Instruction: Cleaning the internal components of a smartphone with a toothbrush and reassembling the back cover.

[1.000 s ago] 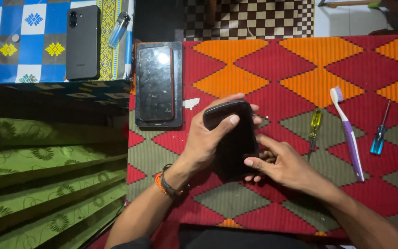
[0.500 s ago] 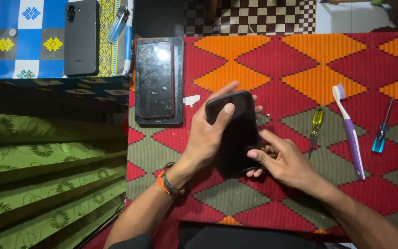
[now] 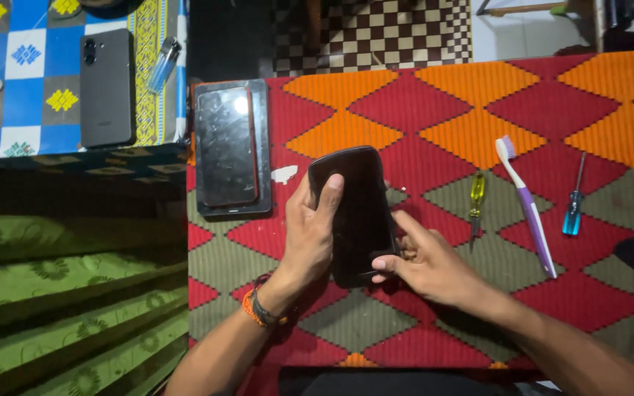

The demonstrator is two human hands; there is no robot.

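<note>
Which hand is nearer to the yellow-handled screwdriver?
Right. The right hand sits at the black phone's lower edge, just left of the yellow-handled screwdriver; the left hand grips the phone's far side, farther away.

Both hands, left [image 3: 310, 238] and right [image 3: 431, 264], on a black phone [image 3: 357, 209] over a patterned mat [image 3: 434, 117].

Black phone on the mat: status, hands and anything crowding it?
Left hand grips black phone, thumb on top. Right hand pinches its lower right edge. Yellow screwdriver and purple toothbrush lie apart to the right.
</note>
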